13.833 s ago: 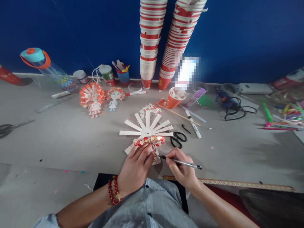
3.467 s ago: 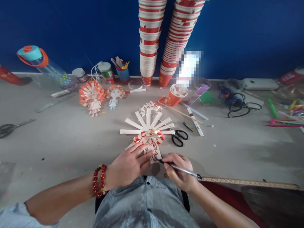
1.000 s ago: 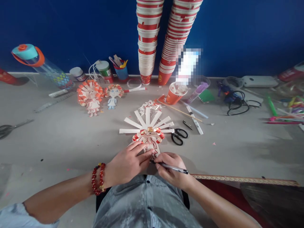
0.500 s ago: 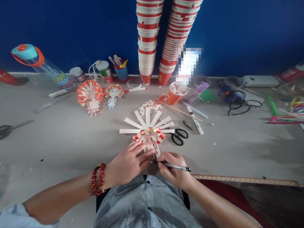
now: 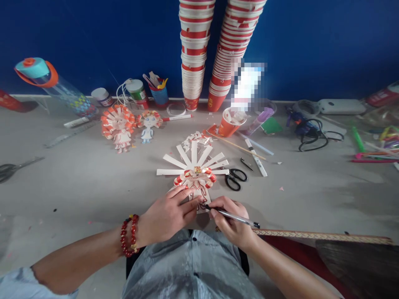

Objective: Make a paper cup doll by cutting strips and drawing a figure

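A paper doll (image 5: 204, 195) lies in front of me, with a drawn body, red-and-white curls round its head and long white strips fanning out above. My left hand (image 5: 170, 214) rests on the doll's left side with its fingers stretched out, pressing the paper flat. Pinched in my right hand (image 5: 232, 218) is a pen (image 5: 238, 216) with a clear barrel, its tip at the lower right of the drawn body. Black-handled scissors (image 5: 236, 179) lie just right of the strips. Beyond the strips is a heap of paper scraps (image 5: 197, 140).
Two finished-looking paper dolls (image 5: 121, 128) lie at the back left. Tall stacks of paper cups (image 5: 195, 62) stand against the blue wall. An orange cup (image 5: 230, 124) holds scraps, and a marker (image 5: 256, 158) lies near it. A bottle (image 5: 62, 91) stands far left.
My right hand has shifted the pen slightly, its tip now a little higher on the doll and its back end farther right. My left hand stays in place.
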`<move>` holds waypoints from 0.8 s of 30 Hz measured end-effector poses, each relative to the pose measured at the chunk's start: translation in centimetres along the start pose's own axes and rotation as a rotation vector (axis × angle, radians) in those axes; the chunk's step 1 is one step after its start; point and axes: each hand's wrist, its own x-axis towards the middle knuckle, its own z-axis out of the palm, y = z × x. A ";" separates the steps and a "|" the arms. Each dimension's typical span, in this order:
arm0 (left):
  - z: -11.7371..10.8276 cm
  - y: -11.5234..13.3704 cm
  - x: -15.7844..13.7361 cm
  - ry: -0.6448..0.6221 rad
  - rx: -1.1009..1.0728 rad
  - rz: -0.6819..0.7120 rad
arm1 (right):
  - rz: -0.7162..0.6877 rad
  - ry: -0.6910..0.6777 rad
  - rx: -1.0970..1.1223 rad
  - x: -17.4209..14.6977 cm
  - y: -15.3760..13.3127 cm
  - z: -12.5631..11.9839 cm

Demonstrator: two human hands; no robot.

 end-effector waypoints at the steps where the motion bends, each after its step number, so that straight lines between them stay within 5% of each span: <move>1: 0.0 0.0 0.0 0.000 0.002 0.001 | -0.008 0.001 -0.005 0.0 0.0 -0.1; 24: -1.1 0.0 0.3 0.011 0.011 0.023 | -0.069 0.028 -0.091 -0.7 -0.2 0.4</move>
